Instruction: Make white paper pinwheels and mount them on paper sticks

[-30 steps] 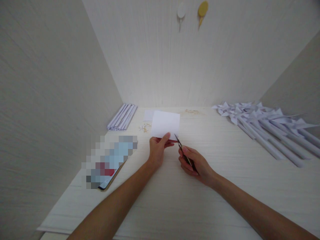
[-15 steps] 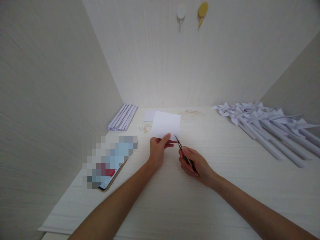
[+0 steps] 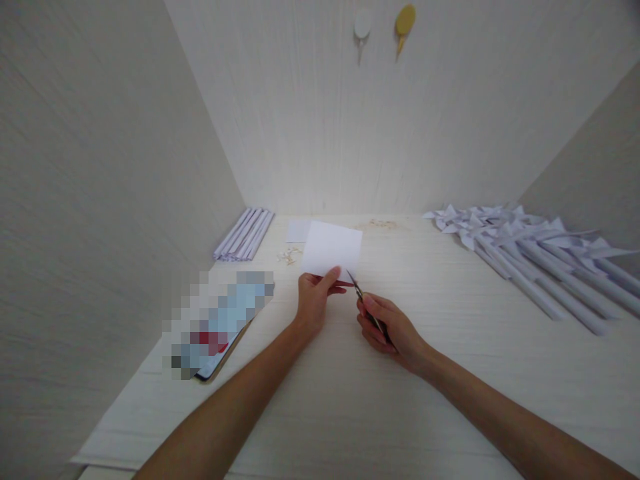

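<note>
My left hand [image 3: 317, 297] pinches a square of white paper [image 3: 333, 248] near its lower edge, thumb on top and fingers underneath. The paper is held up at a tilt over the table. My right hand [image 3: 383, 323] is wrapped round a pair of small dark scissors [image 3: 358, 288]. Their pointed tip lies at the paper's lower right corner, close to my left thumb. Whether the blades have cut into the sheet I cannot tell. Behind the held paper lies another white sheet [image 3: 298, 231], partly covered from view.
Small white and yellowish pieces [image 3: 290, 255] lie left of the paper; tiny brownish bits [image 3: 383, 224] sit near the back wall. Rolled paper sticks [image 3: 245, 235] lie back left, a phone [image 3: 225, 333] at left. Paper pinwheels on sticks [image 3: 530, 250] pile at right. Two hooks [image 3: 405, 21] hang on the wall.
Almost nothing differs. The paper and my left hand have shifted very slightly to the left, and the scissors' tip stays at the same corner.
</note>
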A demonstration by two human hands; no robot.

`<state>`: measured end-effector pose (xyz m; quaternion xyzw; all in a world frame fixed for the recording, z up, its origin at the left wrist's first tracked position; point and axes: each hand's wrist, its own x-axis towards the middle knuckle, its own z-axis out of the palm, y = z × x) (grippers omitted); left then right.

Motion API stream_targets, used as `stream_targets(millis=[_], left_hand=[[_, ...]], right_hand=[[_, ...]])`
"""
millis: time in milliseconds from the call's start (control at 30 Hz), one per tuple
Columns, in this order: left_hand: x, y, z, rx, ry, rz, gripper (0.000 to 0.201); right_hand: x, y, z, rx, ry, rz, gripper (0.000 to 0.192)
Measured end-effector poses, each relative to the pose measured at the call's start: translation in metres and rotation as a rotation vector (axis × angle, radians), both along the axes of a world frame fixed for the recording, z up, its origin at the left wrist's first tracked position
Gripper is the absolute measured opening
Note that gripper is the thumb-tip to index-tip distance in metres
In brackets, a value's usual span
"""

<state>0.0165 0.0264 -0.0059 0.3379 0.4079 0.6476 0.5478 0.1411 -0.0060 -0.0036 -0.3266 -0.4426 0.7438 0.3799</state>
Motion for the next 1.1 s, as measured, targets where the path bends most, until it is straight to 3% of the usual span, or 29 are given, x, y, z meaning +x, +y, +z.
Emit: stream_targets(millis=[1100], left_hand=[[-0.0020, -0.0010, 0.0025, -0.003, 0.030, -0.023, 0.021]], right_hand=[[-0.0020, -0.0009, 0.0002, 0.028, -0.033, -0.031, 0.035]])
